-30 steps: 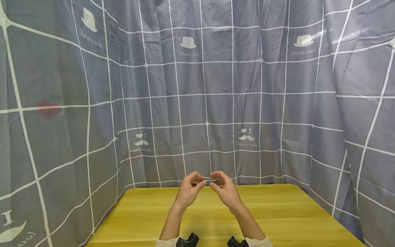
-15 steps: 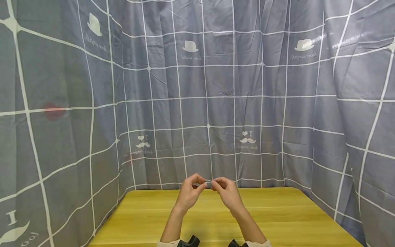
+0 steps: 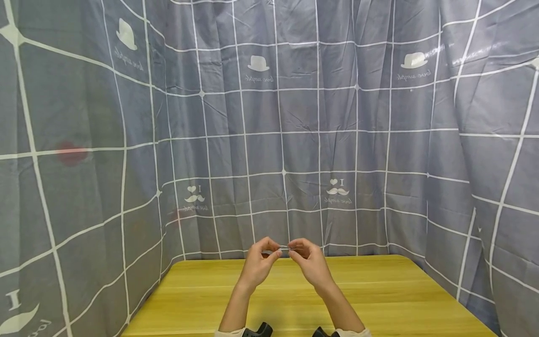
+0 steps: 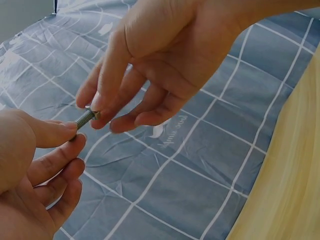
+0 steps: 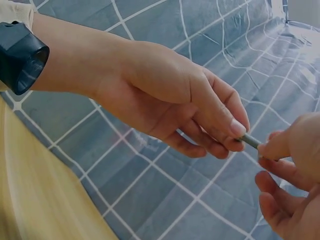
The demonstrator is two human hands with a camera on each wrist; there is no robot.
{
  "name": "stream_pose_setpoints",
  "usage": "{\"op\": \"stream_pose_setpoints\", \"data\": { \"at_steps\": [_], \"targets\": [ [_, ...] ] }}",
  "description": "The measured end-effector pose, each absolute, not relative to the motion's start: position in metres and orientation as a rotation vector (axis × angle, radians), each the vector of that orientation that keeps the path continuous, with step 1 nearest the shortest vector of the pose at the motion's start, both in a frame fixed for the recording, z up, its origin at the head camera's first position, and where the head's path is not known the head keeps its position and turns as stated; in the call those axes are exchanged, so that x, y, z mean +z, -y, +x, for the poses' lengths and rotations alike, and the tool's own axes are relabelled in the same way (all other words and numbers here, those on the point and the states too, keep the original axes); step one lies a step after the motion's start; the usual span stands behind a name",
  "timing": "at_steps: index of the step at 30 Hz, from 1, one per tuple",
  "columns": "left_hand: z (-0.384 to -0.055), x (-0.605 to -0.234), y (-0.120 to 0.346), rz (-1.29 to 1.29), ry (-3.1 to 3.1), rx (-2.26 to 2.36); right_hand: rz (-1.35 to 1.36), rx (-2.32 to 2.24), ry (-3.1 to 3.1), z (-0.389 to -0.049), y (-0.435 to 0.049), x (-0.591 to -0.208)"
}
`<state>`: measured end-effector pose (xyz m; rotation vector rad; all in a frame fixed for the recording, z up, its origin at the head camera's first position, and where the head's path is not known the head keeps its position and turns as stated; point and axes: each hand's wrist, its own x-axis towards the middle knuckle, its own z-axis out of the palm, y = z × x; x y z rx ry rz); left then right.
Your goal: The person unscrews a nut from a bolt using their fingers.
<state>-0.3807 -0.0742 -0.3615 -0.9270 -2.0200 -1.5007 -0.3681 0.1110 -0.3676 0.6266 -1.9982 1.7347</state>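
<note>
A threaded metal bolt (image 4: 85, 119) spans the gap between the two hands, held in the air at the far side of the table. My left hand (image 3: 257, 264) pinches one end of it between thumb and forefinger, hiding that end. At the other end my right hand (image 3: 310, 267) has thumb and forefinger on a small nut (image 4: 96, 115) round the thread. The bolt shows as a short grey rod (image 5: 251, 141) in the right wrist view. The remaining fingers of both hands are loosely bent and hold nothing.
Below the hands lies a yellow wood-grain table (image 3: 202, 295). A grey curtain (image 3: 303, 150) with white grid lines surrounds it at the back and both sides. Dark camera mounts (image 3: 260, 329) sit on the wrists.
A second ago the right thumb and fingertips were farther apart around the nut; they have since come together on it. The left hand keeps its pinch on the bolt.
</note>
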Motion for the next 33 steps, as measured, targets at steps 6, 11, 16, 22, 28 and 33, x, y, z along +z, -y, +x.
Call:
{"op": "stream_pose_setpoints", "data": {
  "at_steps": [6,11,16,22,28,33],
  "targets": [
    [-0.380,-0.360,0.073,-0.912,2.019,-1.520,0.593,1.702,2.033,-0.365,-0.110,-0.366],
    [-0.380,-0.361,0.071,-0.889,2.001,-1.517,0.595,1.679,2.043,-0.361,-0.109,-0.362],
    [-0.378,-0.361,0.068,-0.816,1.994,-1.512,0.628,1.716,1.997,-0.367,-0.110,-0.368],
    [-0.356,-0.347,0.066,-0.811,1.964,-1.514,0.559,1.696,1.999,-0.367,-0.110,-0.369],
    [-0.363,-0.352,0.067,-0.829,1.962,-1.508,0.609,1.710,1.988,-0.366,-0.111,-0.368],
    [-0.377,-0.361,0.069,-0.856,1.959,-1.508,0.584,1.693,2.023,-0.367,-0.110,-0.368]
  ]
}}
